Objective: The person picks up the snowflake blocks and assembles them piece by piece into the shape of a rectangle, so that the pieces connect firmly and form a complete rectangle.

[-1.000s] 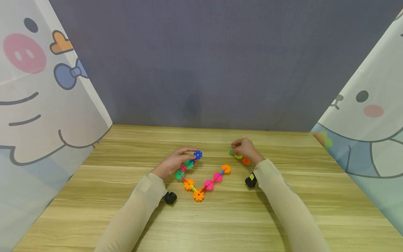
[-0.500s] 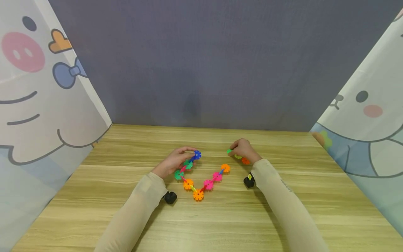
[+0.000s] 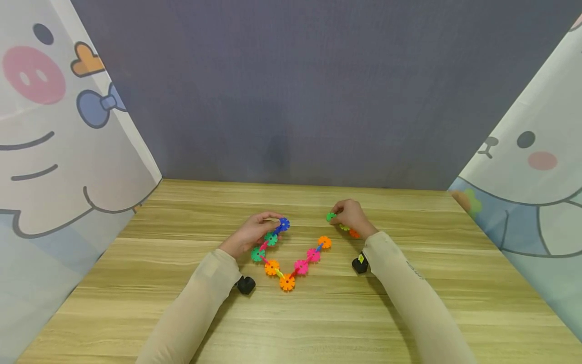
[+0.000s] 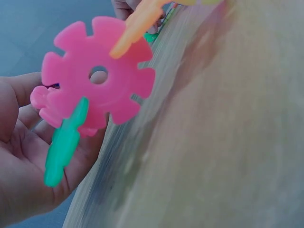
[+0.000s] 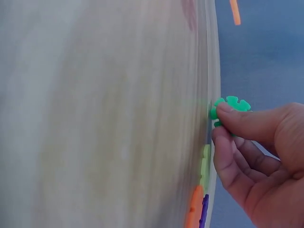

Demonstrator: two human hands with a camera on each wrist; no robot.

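In the head view, my left hand (image 3: 252,235) pinches the blue notched plastic disc (image 3: 284,224) at one end of a V-shaped chain of interlocked snowflake discs. The chain runs down through green discs (image 3: 258,254) to an orange disc (image 3: 287,282), then up past pink ones (image 3: 301,267) to an orange end disc (image 3: 325,242). A pink disc (image 4: 114,76) of it fills much of the left wrist view. To the right, my right hand (image 3: 352,215) pinches a loose green disc (image 5: 232,104) between thumb and fingers, close over the table.
Beside the right hand lie a yellow-green disc (image 5: 204,166), an orange disc (image 5: 193,206) and a purple disc (image 5: 204,211) on the wooden table (image 3: 291,328). A dark grey panel (image 3: 291,91) stands behind the table, with cartoon-printed sheets (image 3: 68,151) at both sides.
The right hand has shifted slightly left with the green disc, which shows more clearly at its fingertips. The left hand keeps its hold on the blue disc, and the chain has barely moved.
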